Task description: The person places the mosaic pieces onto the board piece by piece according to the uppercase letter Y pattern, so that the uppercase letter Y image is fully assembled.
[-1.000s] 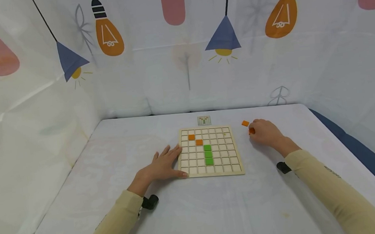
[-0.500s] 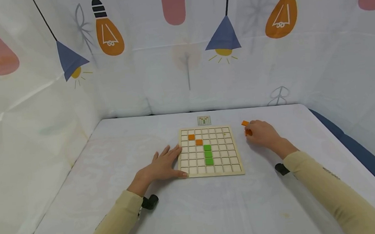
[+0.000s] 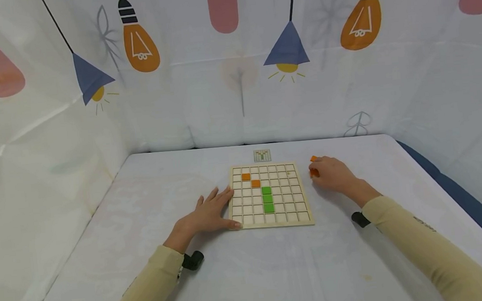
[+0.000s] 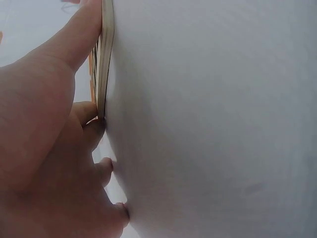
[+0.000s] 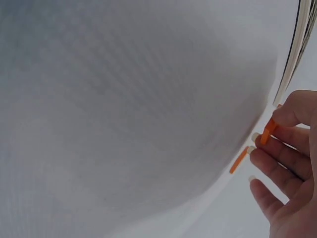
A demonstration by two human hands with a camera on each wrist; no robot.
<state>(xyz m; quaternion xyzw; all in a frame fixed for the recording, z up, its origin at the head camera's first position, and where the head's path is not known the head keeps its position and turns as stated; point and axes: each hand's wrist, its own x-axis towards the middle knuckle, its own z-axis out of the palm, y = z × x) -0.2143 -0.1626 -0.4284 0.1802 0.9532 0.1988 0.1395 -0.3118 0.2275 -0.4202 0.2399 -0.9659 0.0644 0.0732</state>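
Observation:
A square wooden grid board (image 3: 290,217) lies flat on the table. Set in its cells are orange tiles (image 3: 255,183) running diagonally at upper left and green tiles (image 3: 267,199) in a column. My left hand (image 3: 205,215) rests with spread fingers against the board's left side, its thumb at the near left corner. Right of the board, my right hand (image 3: 333,175) pinches orange tile pieces (image 5: 269,131) between thumb and fingers; whether one or two is unclear. Another orange tile (image 5: 238,159) lies on the table by the fingertips, partly covered by the hand in the head view.
A small pattern card (image 3: 262,156) lies just behind the board. The white-covered table (image 3: 286,271) ends at the back against a hanging printed cloth (image 3: 202,96). Dark blue fabric (image 3: 464,188) shows past the right edge.
My right hand has shifted a little left toward the board with the orange tile in its fingers, covering more of the loose tile. The left hand and the board have stayed still.

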